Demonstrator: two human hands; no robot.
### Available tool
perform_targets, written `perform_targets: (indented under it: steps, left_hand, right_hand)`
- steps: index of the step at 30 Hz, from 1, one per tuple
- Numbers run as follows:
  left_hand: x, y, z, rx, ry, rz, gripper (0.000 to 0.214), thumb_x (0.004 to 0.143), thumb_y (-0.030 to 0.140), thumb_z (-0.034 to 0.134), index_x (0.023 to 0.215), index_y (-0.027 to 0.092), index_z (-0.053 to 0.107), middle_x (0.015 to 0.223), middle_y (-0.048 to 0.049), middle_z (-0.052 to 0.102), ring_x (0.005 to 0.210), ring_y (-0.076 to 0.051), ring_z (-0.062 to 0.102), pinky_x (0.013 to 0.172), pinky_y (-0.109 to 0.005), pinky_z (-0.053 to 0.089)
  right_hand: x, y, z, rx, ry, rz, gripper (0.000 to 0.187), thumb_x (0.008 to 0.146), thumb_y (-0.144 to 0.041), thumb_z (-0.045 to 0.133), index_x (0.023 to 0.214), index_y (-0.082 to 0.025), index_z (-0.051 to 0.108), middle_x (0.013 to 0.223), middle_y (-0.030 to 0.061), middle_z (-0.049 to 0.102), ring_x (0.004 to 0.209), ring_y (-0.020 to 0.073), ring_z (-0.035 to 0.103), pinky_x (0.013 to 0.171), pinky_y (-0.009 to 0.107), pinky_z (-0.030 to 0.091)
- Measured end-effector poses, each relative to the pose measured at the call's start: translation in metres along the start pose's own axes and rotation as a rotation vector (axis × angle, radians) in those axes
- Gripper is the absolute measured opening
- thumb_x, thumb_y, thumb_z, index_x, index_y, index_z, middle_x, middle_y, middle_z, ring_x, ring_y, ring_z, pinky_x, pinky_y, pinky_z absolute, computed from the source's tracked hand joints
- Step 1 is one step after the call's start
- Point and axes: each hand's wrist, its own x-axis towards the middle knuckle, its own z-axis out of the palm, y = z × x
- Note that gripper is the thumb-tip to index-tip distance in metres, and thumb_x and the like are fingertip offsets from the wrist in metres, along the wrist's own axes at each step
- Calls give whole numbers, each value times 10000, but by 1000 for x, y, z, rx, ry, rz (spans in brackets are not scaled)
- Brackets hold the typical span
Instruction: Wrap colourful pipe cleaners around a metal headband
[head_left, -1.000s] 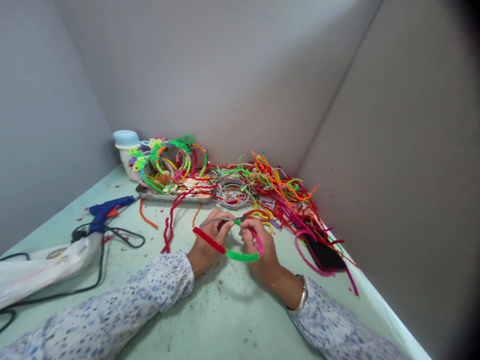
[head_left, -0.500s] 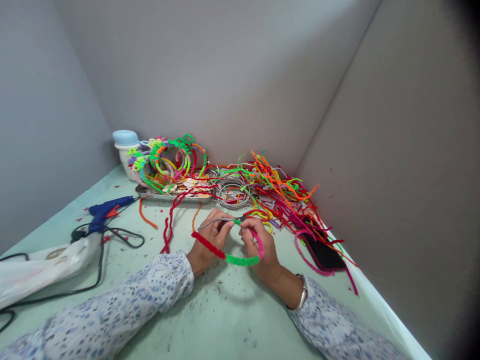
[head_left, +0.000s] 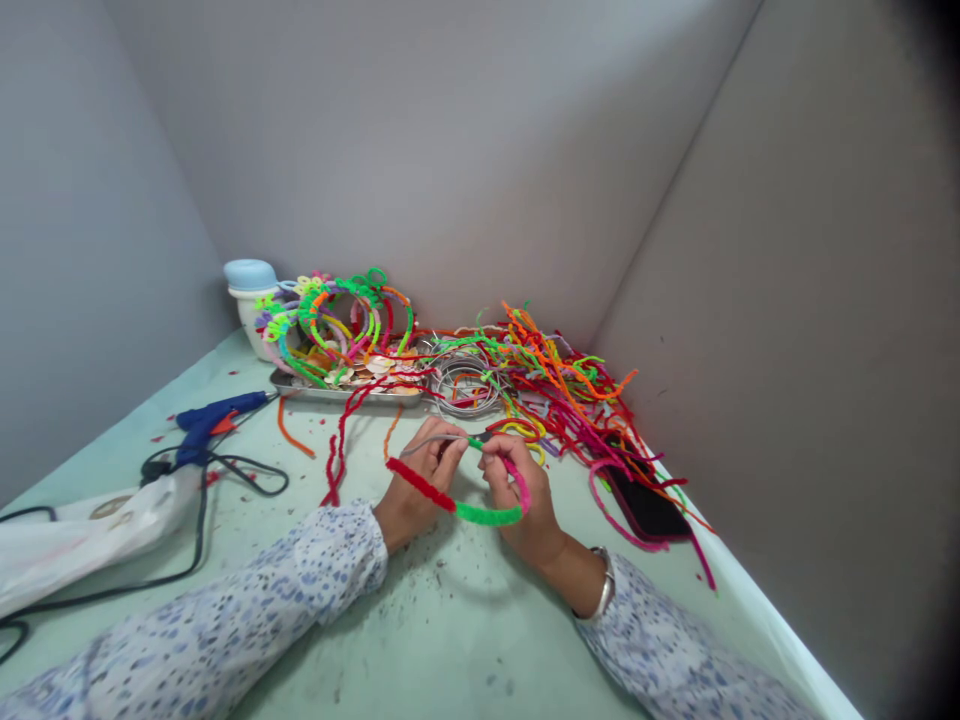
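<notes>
My left hand [head_left: 416,485] and my right hand [head_left: 517,500] are closed on the same curved headband [head_left: 450,500]. Fuzzy pipe cleaner covers it in red, green and pink stretches, and a bare grey end [head_left: 427,440] sticks out above my left fingers. My left fingers pinch the grey end near the green wrap [head_left: 474,442]. My right fingers grip the pink stretch [head_left: 519,482]. Both hands hover just above the pale green table [head_left: 450,620].
A tangle of loose pipe cleaners [head_left: 555,385] lies at the back right, partly over a dark phone [head_left: 646,508]. Wrapped headbands [head_left: 341,320] stand in a metal tray [head_left: 337,392] by a white jar [head_left: 251,300]. A blue glue gun [head_left: 214,415], its cable and a white bag [head_left: 82,535] lie left.
The hands have barely shifted; the headband has turned very slightly between the fingers.
</notes>
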Motion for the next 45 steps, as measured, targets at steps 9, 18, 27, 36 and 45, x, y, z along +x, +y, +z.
perform_targets:
  steps: [9,18,27,36,45]
  left_hand:
    - [-1,-6,3,-115,-13,-61,176,910,317,494,894,189,614,922,-52,570,847,-175,559,706,-288,449]
    - [0,1,-1,41,-22,43,148,938,248,431,858,185,538,858,-27,535,843,-165,525,778,-307,435]
    - [-2,-7,2,92,-13,100,116,938,233,409,929,200,521,906,-38,549,894,-179,543,812,-334,458]
    - [-4,-1,2,-151,-85,-145,195,935,327,430,1001,205,568,733,5,562,652,-140,561,630,-265,460]
    - [-2,-3,3,-161,-15,-101,178,910,314,477,878,180,589,826,-27,570,624,-122,526,576,-248,438]
  right_hand:
    - [0,6,2,11,18,-3,105,906,-214,430,951,-215,524,774,-10,554,656,133,547,610,248,436]
    - [0,5,2,8,16,-17,102,892,-202,442,946,-215,528,775,-15,556,653,128,545,622,251,437]
    - [1,1,1,-8,17,-28,111,890,-200,440,949,-208,534,770,-10,556,651,134,538,627,260,435]
    - [2,4,0,-19,38,-33,103,890,-192,450,945,-216,534,795,-7,567,688,140,546,648,265,436]
    - [1,0,0,-39,26,-75,111,881,-185,441,930,-207,538,788,-4,563,678,139,550,641,263,436]
